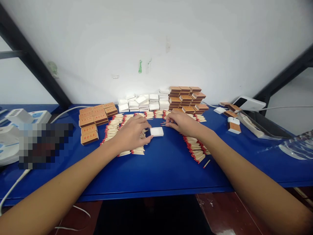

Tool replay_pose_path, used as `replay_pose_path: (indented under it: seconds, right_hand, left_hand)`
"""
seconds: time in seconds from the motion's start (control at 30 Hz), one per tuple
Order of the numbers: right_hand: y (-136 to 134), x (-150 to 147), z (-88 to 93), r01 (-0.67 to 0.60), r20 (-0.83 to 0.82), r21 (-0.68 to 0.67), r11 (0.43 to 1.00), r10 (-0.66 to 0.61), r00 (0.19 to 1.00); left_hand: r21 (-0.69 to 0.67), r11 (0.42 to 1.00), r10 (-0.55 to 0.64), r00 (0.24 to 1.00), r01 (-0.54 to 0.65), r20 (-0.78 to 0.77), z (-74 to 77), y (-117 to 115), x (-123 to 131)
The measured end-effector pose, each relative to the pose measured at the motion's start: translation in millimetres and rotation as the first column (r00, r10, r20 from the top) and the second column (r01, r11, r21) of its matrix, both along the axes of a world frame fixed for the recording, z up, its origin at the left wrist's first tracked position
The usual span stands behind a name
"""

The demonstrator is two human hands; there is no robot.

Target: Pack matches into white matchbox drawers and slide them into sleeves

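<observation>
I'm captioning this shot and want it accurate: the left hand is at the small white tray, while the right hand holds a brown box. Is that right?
Not quite: the head view shows the right hand holding matches. The left hand is at the small white tray, as you say.

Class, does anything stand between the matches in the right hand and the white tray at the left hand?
Nothing visible does: only blue tabletop shows between the matches in the right hand and the white tray at the left hand.
</observation>
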State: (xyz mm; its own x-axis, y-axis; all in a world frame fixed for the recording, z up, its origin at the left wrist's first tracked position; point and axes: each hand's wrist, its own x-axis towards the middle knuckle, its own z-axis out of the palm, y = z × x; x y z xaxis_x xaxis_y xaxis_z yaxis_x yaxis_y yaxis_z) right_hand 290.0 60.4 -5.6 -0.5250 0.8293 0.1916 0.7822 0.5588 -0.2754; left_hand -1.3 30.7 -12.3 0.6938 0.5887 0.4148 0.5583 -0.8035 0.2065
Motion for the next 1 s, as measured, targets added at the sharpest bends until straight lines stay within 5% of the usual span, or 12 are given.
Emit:
replay_pose_path:
  seconds: [0.4, 0.7, 1.0]
  right_hand:
    - [0, -4, -0.8, -0.008, 0.018, -0.008, 1.000, 0.008, 1.000]
    - [-29, -23, 15.3, -0.112, -0.105, -0.003, 0.994, 0.111, 0.988]
    - [-39, -33, 11.0, -0.149, -0.093, -0.030, 0.988, 0.146, 0.985]
  left_hand:
    - [0.001, 1.000, 0.005, 1.000, -0.005, -0.005, -0.4, 1, -2]
    - [0.022, 1.000, 0.012, 1.000, -0.012, 0.004, 1.9, -1, 1]
    - [0.041, 0.999, 0.001, 1.000, -0.001, -0.010, 3.0, -2, 3]
